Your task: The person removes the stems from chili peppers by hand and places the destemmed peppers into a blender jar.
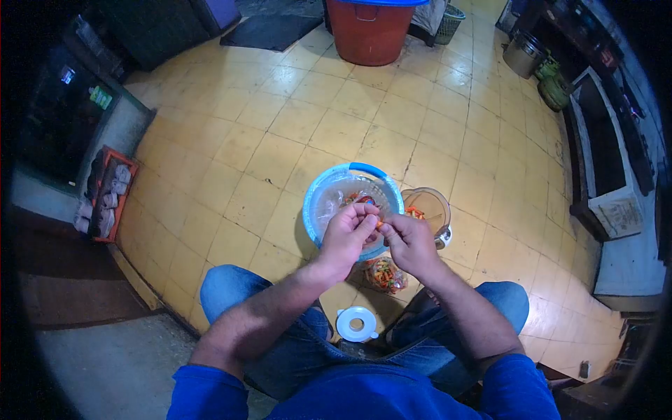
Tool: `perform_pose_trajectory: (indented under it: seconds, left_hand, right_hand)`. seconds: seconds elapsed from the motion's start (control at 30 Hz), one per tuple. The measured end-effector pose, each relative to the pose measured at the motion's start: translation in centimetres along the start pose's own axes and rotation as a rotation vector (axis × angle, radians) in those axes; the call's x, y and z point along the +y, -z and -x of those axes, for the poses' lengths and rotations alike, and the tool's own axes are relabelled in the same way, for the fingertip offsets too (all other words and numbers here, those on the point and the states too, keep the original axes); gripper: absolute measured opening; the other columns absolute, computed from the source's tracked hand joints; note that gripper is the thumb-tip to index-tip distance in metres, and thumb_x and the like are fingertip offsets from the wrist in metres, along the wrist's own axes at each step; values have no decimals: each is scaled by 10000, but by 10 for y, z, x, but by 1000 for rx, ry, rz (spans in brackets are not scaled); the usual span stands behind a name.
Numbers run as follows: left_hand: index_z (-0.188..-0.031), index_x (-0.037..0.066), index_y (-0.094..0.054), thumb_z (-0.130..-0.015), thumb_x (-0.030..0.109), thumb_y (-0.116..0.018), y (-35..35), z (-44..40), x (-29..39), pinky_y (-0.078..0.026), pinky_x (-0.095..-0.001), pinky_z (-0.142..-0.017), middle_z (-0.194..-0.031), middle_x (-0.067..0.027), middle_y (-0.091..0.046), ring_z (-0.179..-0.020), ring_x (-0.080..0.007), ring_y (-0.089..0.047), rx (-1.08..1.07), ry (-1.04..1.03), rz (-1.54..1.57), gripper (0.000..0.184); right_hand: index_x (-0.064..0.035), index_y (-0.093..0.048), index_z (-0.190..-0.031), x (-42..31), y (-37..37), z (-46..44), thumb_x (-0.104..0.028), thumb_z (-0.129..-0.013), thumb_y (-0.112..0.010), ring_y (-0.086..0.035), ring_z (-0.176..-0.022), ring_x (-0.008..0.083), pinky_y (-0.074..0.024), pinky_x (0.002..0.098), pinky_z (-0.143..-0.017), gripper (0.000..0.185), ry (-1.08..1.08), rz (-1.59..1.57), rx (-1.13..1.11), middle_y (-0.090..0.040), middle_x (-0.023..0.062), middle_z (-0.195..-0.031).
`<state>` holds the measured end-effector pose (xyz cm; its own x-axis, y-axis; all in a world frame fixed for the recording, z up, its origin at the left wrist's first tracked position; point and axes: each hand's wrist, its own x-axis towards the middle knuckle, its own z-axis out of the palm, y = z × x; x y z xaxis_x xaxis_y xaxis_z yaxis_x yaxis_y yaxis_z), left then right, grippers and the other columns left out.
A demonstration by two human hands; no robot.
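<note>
My left hand (346, 234) and my right hand (411, 241) meet over the near rim of a light-blue plastic basket (313, 210). Pinched between the fingertips of both is a small orange piece that looks like a chili (379, 224); the fingers hide most of it. Inside the basket lies clear plastic, with red and orange pieces partly covered by my hands. Just right of it stands a see-through brownish container (432, 201) with orange-red chilies (414, 212) in it. A clear bag of mixed chilies (385, 274) rests on the floor below my hands.
A white ring-shaped lid (357, 324) lies between my legs. On the yellow tiled floor (280, 161) stand a large red tub (367, 31) at the back and an orange crate of shoes (126, 199) at left. Green gas cylinders (554, 91) and a metal pot (523, 54) stand at right.
</note>
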<state>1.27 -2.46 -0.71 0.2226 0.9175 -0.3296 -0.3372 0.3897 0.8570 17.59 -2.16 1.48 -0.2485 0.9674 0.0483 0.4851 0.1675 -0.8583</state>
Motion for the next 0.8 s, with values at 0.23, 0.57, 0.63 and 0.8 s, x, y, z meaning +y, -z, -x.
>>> perform_pose_trajectory:
  seconds: [0.23, 0.57, 0.63, 0.8]
  left_hand:
    - [-1041, 97, -569, -965, 173, -604, -7, 6, 5, -526, -292, -736, -960, -35, -630, -842, -117, -609, 28, 78, 301, 112]
    - [-1041, 102, -513, -966, 169, -600, -2, 9, 1, -511, -303, -696, -913, -14, -594, -818, -113, -583, 194, 26, 223, 134]
    - [-1042, 98, -507, -963, 167, -605, -2, 7, 3, -505, -296, -685, -911, -17, -593, -800, -114, -581, 192, 29, 212, 144]
    - [-1030, 92, -503, -952, 170, -626, 1, 3, -5, -491, -277, -659, -919, -28, -597, -764, -114, -581, 139, 47, 157, 166]
  right_hand:
    - [-48, -658, -860, 9, 2, -7, 9, -741, -642, -552, -620, 308, -460, 404, -593, 133, 410, 219, 168, -607, 115, -692]
    - [-58, -688, -1033, 13, 14, -26, 32, -766, -612, -611, -746, 311, -495, 389, -669, 291, 366, 232, 174, -659, 128, -805]
    - [-79, -659, -1187, 19, 8, -27, -10, -827, -624, -652, -804, 273, -514, 355, -709, 368, 307, -59, 104, -686, 131, -865]
    - [-58, -641, -1224, 22, 20, -27, -87, -868, -652, -665, -820, 231, -521, 331, -737, 358, 94, 34, 4, -690, 142, -914]
